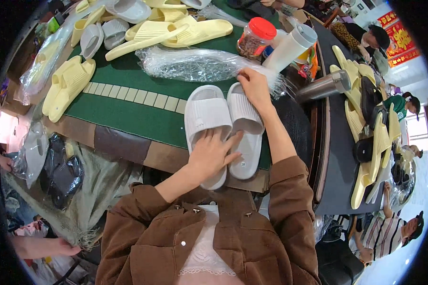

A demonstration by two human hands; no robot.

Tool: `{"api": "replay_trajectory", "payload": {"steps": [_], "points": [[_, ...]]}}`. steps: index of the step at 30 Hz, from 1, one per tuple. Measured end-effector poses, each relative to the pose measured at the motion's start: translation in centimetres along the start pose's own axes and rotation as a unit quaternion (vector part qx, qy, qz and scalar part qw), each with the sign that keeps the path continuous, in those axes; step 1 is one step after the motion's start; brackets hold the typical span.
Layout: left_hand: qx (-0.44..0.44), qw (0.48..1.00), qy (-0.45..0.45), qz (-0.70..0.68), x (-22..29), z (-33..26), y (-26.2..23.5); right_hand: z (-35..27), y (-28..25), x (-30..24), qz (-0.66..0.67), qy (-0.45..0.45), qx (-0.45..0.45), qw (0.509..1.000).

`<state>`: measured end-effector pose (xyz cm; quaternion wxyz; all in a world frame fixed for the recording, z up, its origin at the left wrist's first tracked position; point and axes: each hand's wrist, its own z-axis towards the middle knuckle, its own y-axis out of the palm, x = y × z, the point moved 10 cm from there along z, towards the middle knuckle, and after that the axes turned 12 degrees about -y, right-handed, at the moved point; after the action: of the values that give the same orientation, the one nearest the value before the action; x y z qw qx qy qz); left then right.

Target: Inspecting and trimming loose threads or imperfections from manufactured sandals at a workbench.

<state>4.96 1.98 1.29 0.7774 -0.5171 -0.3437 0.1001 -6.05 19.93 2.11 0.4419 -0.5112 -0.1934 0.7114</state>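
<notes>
A pair of light grey slide slippers lies side by side on the green table top in front of me, toes pointing away. My left hand [209,153] is spread over the pair. Some of its fingers reach under the strap of the left slipper [205,114], and the others stretch across onto the insole of the right slipper [253,147]. At the toe of the right slipper, my right hand [255,89] has its fingers and thumb closed on the edge. The fingertips under the left strap are hidden.
Clear plastic bags [190,65] lie beyond the slippers. Pale yellow slippers [197,32] are piled behind them, with another yellow pair [69,88] at left. A red-lidded jar [257,38], a white tumbler [292,47] and a steel flask [323,86] stand right. Several people sit nearby.
</notes>
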Motion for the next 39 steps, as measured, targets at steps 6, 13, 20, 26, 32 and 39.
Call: {"api": "replay_trajectory", "payload": {"steps": [6, 13, 20, 26, 32, 39], "points": [[-0.005, 1.000, -0.006, -0.001, -0.2, 0.1, -0.1, -1.2, -1.3, -1.2, 0.188, 0.053, 0.085, 0.977], [0.029, 0.999, 0.003, 0.022, -0.3, -0.1, -0.1, -0.7, 3.2, -9.6, 0.024, -0.185, -0.200, 0.962], [0.021, 1.000, 0.002, -0.006, -0.1, -0.1, 0.2, -0.4, 4.0, -10.3, -0.047, -0.229, -0.270, 0.934], [0.001, 1.000, -0.003, -0.015, -0.4, -0.4, 0.4, -0.6, 2.6, -10.1, 0.018, -0.225, -0.186, 0.956], [0.001, 1.000, 0.021, -0.009, -0.1, -1.6, -1.4, -1.1, -0.4, -7.3, 0.101, -0.118, -0.075, 0.985], [0.121, 0.984, 0.072, -0.105, 0.0, 0.6, -9.1, -2.4, -0.9, -2.7, 0.410, 0.100, 0.053, 0.905]]}}
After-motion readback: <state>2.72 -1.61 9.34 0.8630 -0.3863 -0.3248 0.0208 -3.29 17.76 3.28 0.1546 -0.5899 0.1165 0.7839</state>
